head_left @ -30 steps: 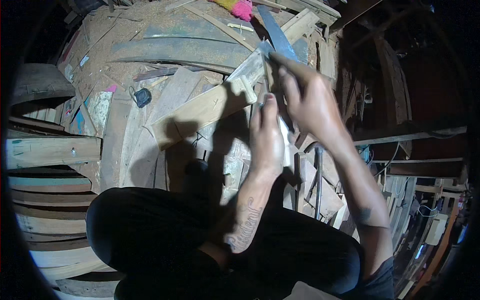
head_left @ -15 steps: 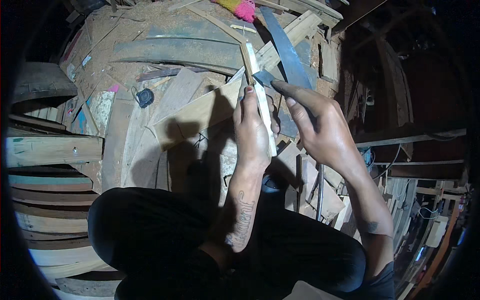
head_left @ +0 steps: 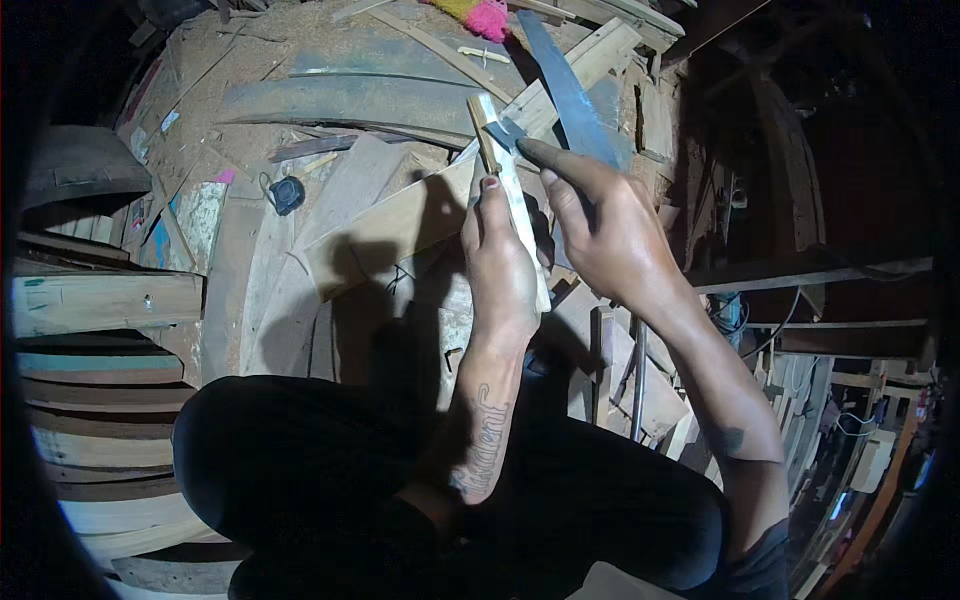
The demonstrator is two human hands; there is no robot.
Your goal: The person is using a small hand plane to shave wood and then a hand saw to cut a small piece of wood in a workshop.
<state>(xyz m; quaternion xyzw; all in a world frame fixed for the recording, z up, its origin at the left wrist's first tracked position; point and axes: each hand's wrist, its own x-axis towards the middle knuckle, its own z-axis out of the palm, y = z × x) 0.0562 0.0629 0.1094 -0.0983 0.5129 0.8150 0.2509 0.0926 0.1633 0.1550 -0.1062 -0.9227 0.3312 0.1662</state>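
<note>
The left hand (head_left: 503,268) clasps a wood strip (head_left: 516,197). Near its twelve-o'clock end, the right hand (head_left: 615,230) pinches a dark flat piece (head_left: 506,133).

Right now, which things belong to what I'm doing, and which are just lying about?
In use:
narrow pale wooden strip, in left hand
small flat dark-grey piece, in right hand

Apparently lying about:
long tapering grey metal blade
small rounded black case
fuzzy pink-and-yellow cloth

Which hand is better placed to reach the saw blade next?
Right, likely: the right hand is nearer the saw blade, though holding a flat piece; the left hand grips the wooden strip.
</note>
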